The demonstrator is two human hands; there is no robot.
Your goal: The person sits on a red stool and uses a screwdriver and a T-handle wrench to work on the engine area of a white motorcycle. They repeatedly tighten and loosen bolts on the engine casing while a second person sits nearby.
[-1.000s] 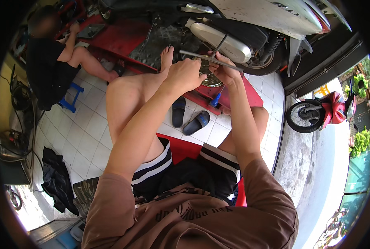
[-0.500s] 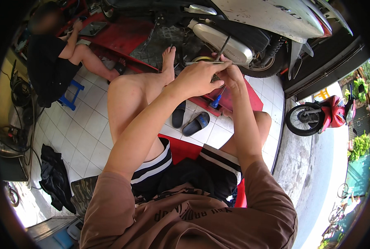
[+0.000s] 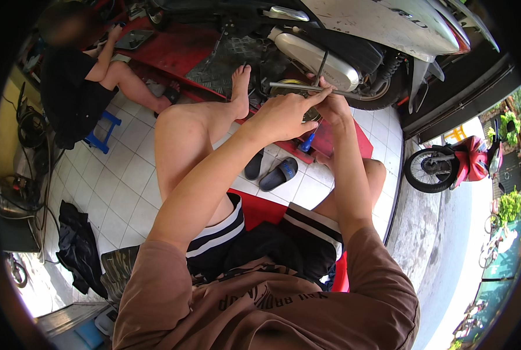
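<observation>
My right hand (image 3: 334, 111) is closed around crossed metal bars: a dark upright rod (image 3: 321, 64) and a long silver bar (image 3: 286, 84) lying across it. My left hand (image 3: 289, 114) lies over them from the left, index finger stretched to touch where they meet, thumb apart lower down; its other fingers are partly hidden. Behind both hands is a round gold-coloured part (image 3: 281, 93), largely covered, beside the scooter's silver side cover (image 3: 313, 52). Below them a blue-handled screwdriver (image 3: 306, 142) stands by the red lift platform (image 3: 356, 140).
A co-worker (image 3: 68, 93) sits at the left on a blue stool (image 3: 105, 131). Sandals (image 3: 279, 175) lie on white tiles under my hands. Cables (image 3: 30, 125) and black cloth (image 3: 76, 245) are at the left; a red motorbike (image 3: 470, 160) stands outside at the right.
My left hand has shifted rightward over the bars and stretched out its index finger. My right hand and the bars have moved slightly rightward and down.
</observation>
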